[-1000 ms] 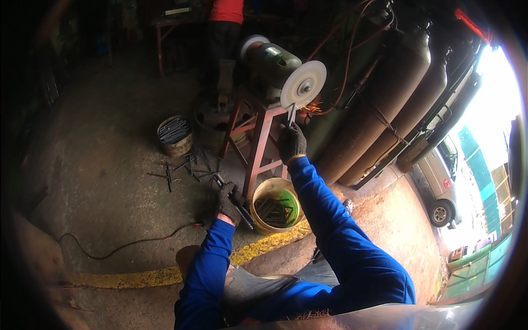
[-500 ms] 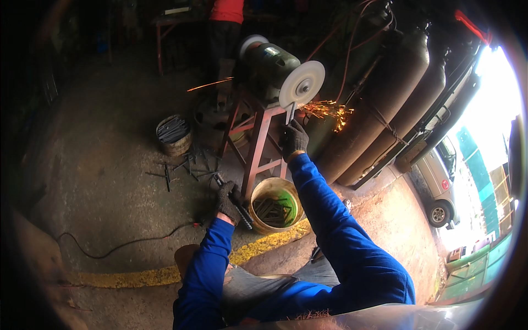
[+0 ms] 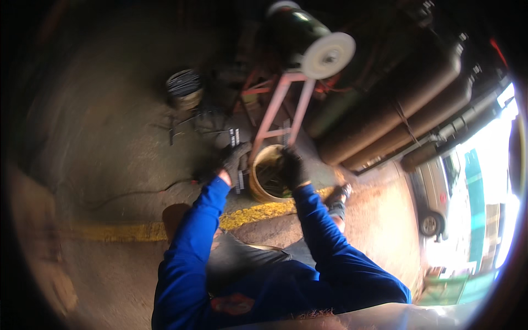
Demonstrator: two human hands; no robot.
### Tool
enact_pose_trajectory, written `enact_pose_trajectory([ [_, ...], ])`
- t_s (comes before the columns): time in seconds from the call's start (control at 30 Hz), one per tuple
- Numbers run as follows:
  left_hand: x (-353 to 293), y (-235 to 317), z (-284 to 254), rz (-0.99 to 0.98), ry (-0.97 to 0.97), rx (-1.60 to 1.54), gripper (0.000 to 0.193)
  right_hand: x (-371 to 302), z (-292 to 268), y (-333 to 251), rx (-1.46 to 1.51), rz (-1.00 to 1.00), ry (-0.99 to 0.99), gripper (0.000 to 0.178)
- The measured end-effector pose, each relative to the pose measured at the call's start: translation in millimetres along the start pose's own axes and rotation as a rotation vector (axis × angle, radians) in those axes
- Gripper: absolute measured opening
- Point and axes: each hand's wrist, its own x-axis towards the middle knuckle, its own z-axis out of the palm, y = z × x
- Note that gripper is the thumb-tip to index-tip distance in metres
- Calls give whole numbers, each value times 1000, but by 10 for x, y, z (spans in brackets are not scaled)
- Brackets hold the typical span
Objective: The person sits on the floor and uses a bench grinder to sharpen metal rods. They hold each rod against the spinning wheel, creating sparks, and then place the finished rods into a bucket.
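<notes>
My left hand (image 3: 234, 157), in a dark glove, is closed around short ribbed metal rods (image 3: 240, 180) whose ends stick out above and below the fist. My gloved right hand (image 3: 292, 168) hangs over the right side of a round bucket (image 3: 254, 179), blurred by motion. A short metal rod (image 3: 286, 131) rises out of its grip, away from me. Inside the bucket lie more pieces, partly hidden by that hand. Beyond it, a bench grinder (image 3: 300, 33) with a pale wheel (image 3: 330, 55) sits on a red metal stand (image 3: 273, 107); nothing touches the wheel.
A second bucket (image 3: 190, 100) full of dark rods stands farther left, with loose rods (image 3: 171, 132) on the floor beside it. Tall gas cylinders (image 3: 396, 110) lean at the right. A cable (image 3: 132, 195) crosses the floor near a yellow line (image 3: 264, 213). A van (image 3: 435, 192) is parked outside.
My right hand has drawn back from the grinding wheel and down to the bucket with its rod. The sparks have stopped. The view has tilted; my left hand still grips its rods.
</notes>
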Motion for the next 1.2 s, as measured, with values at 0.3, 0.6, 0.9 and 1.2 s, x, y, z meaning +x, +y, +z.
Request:
enact_pose_trajectory([
  [0.3, -64, -597, 538, 187, -397, 962, 33, -1841, 621, 437, 434, 111, -262, 11],
  [0.6, -164, -1190, 96, 141, -391, 1243, 33, -1414, 80, -110, 387, 484, -480, 9],
  [0.9, 13, -1234, -226, 46, -481, 1143, 28, -1463, 78, -157, 784, 84, -332, 12],
  [1.2, -773, -747, 396, 72, -357, 1340, 28, -1463, -499, -504, 1963, 1318, -409, 51],
])
